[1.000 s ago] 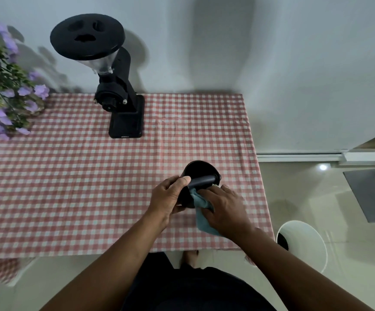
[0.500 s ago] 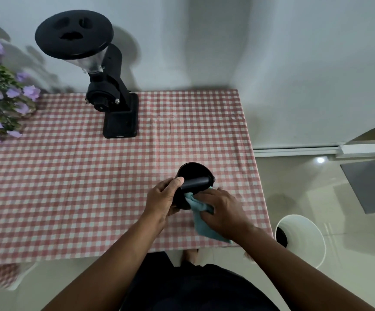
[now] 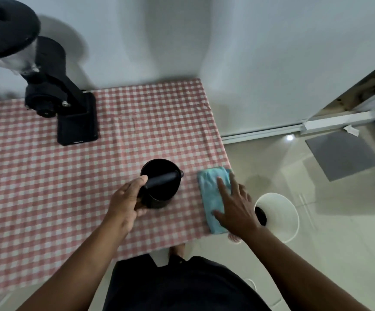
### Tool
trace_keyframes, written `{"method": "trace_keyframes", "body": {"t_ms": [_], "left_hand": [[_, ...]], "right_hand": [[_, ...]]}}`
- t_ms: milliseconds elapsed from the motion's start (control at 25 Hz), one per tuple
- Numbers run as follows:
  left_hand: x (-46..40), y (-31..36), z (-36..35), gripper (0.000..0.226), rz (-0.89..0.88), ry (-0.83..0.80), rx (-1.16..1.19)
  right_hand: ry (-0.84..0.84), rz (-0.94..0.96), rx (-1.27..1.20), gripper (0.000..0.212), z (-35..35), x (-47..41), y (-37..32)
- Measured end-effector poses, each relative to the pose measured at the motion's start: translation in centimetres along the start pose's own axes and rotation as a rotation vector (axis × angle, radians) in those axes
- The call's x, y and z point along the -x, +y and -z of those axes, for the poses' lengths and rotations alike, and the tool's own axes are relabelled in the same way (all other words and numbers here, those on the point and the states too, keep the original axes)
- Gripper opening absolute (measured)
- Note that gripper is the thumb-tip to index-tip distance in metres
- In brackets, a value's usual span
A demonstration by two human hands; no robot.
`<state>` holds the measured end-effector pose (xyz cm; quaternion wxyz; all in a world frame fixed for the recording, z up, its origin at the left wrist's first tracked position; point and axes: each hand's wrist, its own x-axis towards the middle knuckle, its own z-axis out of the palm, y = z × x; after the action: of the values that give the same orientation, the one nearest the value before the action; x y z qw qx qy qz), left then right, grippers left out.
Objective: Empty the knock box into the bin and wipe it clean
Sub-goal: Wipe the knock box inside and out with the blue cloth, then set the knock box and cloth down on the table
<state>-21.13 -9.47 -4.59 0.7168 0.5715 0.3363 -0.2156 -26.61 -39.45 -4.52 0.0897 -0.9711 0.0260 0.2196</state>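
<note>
The black round knock box [image 3: 162, 184] stands upright on the red-checked tablecloth [image 3: 47, 187], its bar across the top. My left hand [image 3: 126, 200] grips its left side, thumb on the bar's end. A light blue cloth [image 3: 213, 194] lies flat on the table near the right edge, to the right of the box. My right hand [image 3: 236, 205] rests flat on the cloth with fingers spread. The white bin [image 3: 278, 216] sits on the floor just past the table's right edge, with something dark inside.
A black coffee grinder [image 3: 54, 93] with a wide hopper lid stands at the back left of the table, against the white wall. A grey mat [image 3: 343, 153] lies on the tiled floor to the right. My dark clothing fills the bottom centre.
My right hand has taken the cloth off the knock box and laid it flat on the table to the right. The box now stands upright. The view has shifted right.
</note>
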Motion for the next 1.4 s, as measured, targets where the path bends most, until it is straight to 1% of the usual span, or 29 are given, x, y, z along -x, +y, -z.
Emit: {"method": "trace_keyframes", "body": {"t_ms": [40, 160, 280, 320, 400, 440, 480, 600, 680, 800, 920, 1000, 1080, 1280, 1400], "left_hand": [[0.0, 0.1, 0.0, 0.024, -0.005, -0.002, -0.001], [0.0, 0.1, 0.1, 0.021, -0.006, 0.011, -0.015], [0.3, 0.2, 0.3, 0.017, -0.002, 0.009, 0.012], [0.5, 0.4, 0.3, 0.018, 0.0, 0.01, 0.011], [1.0, 0.7, 0.3, 0.024, -0.012, 0.011, -0.004], [1.2, 0.9, 0.2, 0.028, -0.017, 0.014, -0.013], [1.4, 1.1, 0.3, 0.031, -0.021, 0.021, -0.009], [2.0, 2.1, 1.0, 0.039, -0.007, 0.025, 0.045], [2.4, 3.1, 1.8, 0.041, -0.014, 0.015, 0.061], [2.8, 4.9, 3.4, 0.039, -0.05, 0.036, 0.071], [2.9, 6.5, 6.0, 0.04, -0.077, 0.067, 0.055], [2.8, 7.3, 8.0, 0.046, -0.075, 0.097, 0.057], [2.6, 7.9, 9.7, 0.045, -0.075, 0.136, 0.069], [1.2, 9.5, 13.9, 0.029, -0.12, 0.248, 0.027], [-0.3, 11.1, 16.7, 0.024, -0.123, 0.266, 0.009]], "right_hand": [[-0.032, -0.002, 0.027, 0.098, -1.9, 0.2, 0.2], [-0.041, 0.028, 0.003, 0.086, -6.0, 1.0, 0.9], [-0.027, 0.005, 0.009, 0.08, -5.8, 0.4, 0.9], [-0.001, 0.008, 0.001, 0.077, -5.1, 0.2, 0.4], [0.151, 0.071, -0.079, 0.062, -3.0, -0.1, -1.1], [0.23, 0.109, -0.167, 0.054, -1.8, -0.3, -2.0], [0.271, 0.127, -0.294, 0.048, -0.4, -0.6, -3.4], [0.214, 0.112, -0.662, 0.042, 3.9, -2.4, -8.1], [0.16, 0.119, -0.821, 0.035, 5.9, -3.7, -10.7], [0.089, 0.151, -1.027, 0.021, 7.0, -4.8, -13.3], [0.058, 0.223, -1.119, 0.013, 7.2, -5.7, -15.8], [0.022, 0.256, -1.172, 0.013, 7.3, -6.2, -17.8], [-0.006, 0.236, -1.21, 0.014, 7.0, -6.7, -19.4], [-0.059, 0.14, -1.206, 0.012, 6.0, -8.5, -25.0], [-0.071, 0.097, -1.221, 0.012, 5.7, -10.0, -28.0]]}}
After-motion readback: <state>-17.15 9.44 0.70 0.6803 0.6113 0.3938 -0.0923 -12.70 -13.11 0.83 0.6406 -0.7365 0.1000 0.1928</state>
